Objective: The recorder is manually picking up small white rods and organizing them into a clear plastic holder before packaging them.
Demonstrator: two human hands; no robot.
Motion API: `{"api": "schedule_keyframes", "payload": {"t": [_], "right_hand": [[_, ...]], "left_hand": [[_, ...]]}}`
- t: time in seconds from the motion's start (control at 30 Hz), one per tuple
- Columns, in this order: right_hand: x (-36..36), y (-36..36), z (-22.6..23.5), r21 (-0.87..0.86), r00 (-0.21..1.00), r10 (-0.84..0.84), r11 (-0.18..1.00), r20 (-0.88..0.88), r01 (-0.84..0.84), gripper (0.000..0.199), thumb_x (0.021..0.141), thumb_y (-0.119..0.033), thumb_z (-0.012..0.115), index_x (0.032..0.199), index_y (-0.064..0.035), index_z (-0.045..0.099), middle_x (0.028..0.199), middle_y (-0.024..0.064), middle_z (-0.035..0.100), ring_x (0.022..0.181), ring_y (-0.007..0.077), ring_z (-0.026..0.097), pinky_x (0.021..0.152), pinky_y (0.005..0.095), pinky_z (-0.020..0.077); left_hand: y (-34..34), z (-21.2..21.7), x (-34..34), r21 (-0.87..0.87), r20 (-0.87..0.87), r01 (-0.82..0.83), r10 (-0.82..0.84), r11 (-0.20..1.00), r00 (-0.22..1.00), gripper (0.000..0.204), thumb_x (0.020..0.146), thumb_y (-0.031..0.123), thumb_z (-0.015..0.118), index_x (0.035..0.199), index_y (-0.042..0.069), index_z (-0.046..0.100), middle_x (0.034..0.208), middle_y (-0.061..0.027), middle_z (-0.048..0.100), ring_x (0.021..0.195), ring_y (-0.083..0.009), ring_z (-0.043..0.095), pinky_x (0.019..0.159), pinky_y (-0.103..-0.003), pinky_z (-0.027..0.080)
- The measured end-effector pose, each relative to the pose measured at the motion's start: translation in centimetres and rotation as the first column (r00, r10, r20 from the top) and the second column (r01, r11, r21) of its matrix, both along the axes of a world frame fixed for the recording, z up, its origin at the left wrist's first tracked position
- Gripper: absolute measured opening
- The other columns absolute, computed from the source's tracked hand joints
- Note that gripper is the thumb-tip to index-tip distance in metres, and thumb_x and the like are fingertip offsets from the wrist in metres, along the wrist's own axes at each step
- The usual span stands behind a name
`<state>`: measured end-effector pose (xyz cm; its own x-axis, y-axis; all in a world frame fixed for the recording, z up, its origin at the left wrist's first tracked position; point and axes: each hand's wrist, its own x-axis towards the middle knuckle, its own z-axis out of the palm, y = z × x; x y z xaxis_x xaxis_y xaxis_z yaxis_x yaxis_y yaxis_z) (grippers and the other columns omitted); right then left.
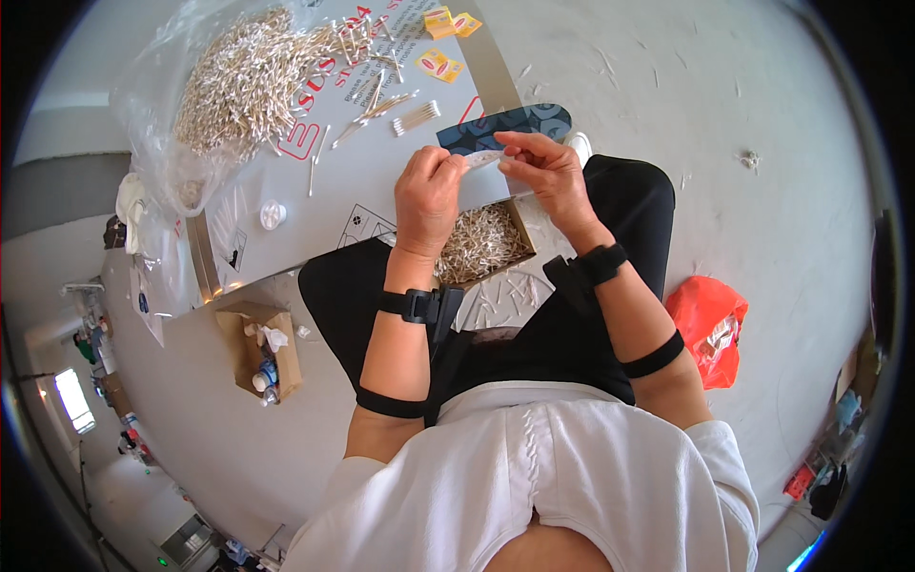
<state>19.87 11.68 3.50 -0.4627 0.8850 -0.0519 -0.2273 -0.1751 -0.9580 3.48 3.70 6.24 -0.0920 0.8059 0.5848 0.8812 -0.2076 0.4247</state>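
Observation:
My left hand [427, 195] and my right hand [545, 172] meet above my lap and pinch the two ends of a small white packet [484, 158]. Just below them sits an open cardboard box [519, 229] filled with cotton swabs. A dark patterned slipper [505, 127] lies just beyond my hands. On the flattened grey cardboard sheet [381, 162] in front of me lie loose cotton swabs [416, 116] and a big heap of swabs [238, 86] on clear plastic. Both wrists wear black straps.
Small yellow packets [440, 65] lie at the far end of the sheet. A white lid [273, 214] rests on it at left. A small open carton [262, 348] stands on the floor left; an orange plastic bag [710, 324] lies right. Swabs litter the floor.

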Motion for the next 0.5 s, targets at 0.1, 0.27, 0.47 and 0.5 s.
{"api": "schedule_keyframes", "payload": {"t": [0.1, 0.27, 0.47, 0.5], "right_hand": [[-1.0, 0.1, -0.5, 0.288, 0.992, -0.011, 0.957, 0.126, -0.026, 0.022, 0.079, -0.004, 0.076, 0.101, -0.0074, 0.076, 0.077, -0.0006, 0.056, 0.075, 0.0087, 0.051, 0.065, 0.0245, 0.0407], [-1.8, 0.4, -0.9, 0.413, 0.975, -0.089, 0.911, 0.205, -0.003, 0.012, 0.078, -0.005, 0.076, 0.089, -0.0047, 0.074, 0.077, 0.0026, 0.057, 0.072, 0.0121, 0.052, 0.064, 0.0265, 0.0410], [-2.7, 0.7, -0.3, 0.298, 0.946, -0.049, 0.953, 0.320, -0.051, 0.013, 0.076, -0.008, 0.078, 0.078, -0.0012, 0.067, 0.072, 0.0025, 0.057, 0.065, 0.0113, 0.051, 0.058, 0.0275, 0.0409], [-3.0, 0.6, 0.0, 0.299, 0.946, -0.046, 0.953, 0.320, -0.055, 0.013, 0.076, -0.008, 0.078, 0.078, -0.0012, 0.067, 0.072, 0.0025, 0.057, 0.065, 0.0113, 0.051, 0.058, 0.0275, 0.0409]], "left_hand": [[-0.5, -0.5, 0.0, -0.013, 0.147, -0.001, 0.003, 1.000, 0.989, 0.013, 0.077, -0.002, 0.072, 0.086, 0.003, 0.064, 0.078, -0.0081, 0.055, 0.071, -0.0270, 0.059, 0.060, -0.037, 0.049], [-0.3, -1.2, -0.3, -0.040, 0.371, -0.029, 0.042, 0.999, 0.928, 0.011, 0.079, -0.002, 0.072, 0.086, 0.001, 0.065, 0.079, -0.0069, 0.057, 0.067, -0.0209, 0.058, 0.060, -0.032, 0.048], [0.9, -2.1, -1.0, -0.245, 0.604, 0.004, 0.150, 0.969, 0.783, 0.011, 0.080, 0.001, 0.074, 0.081, -0.001, 0.064, 0.072, -0.0041, 0.059, 0.061, -0.0121, 0.055, 0.057, -0.028, 0.046], [1.0, -2.1, -1.1, -0.300, 0.630, 0.006, 0.194, 0.954, 0.752, 0.014, 0.078, 0.003, 0.076, 0.078, -0.002, 0.063, 0.071, -0.0072, 0.061, 0.059, -0.0145, 0.056, 0.055, -0.029, 0.046]]}}
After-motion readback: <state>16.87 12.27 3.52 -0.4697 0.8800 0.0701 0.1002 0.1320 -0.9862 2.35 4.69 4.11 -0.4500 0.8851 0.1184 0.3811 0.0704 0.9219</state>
